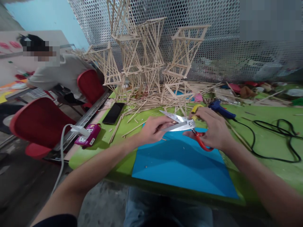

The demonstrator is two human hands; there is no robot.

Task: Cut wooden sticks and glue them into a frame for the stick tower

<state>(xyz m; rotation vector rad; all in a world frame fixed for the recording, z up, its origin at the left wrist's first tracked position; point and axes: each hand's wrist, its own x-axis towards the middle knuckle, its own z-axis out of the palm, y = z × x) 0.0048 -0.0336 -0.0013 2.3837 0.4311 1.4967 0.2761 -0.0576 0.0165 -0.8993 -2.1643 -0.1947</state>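
My right hand (214, 129) grips the red handles of a pair of scissors (180, 123), whose silver blades are parted and point left. My left hand (153, 130) is closed in a pinch beside the blades, holding a thin wooden stick piece that I can barely make out. Both hands hover over a blue sheet (182, 164) lying on the green table (272, 148). Behind them stand tall lattice towers of wooden sticks (144, 56) over a heap of loose sticks (151, 101).
A blue glue gun (221, 108) with a black cable (279, 138) lies at right. A black phone (113, 113) and a pink power strip (88, 135) sit at left. Another person (61, 72) sits beyond red chairs (40, 126). Perforated metal screen behind.
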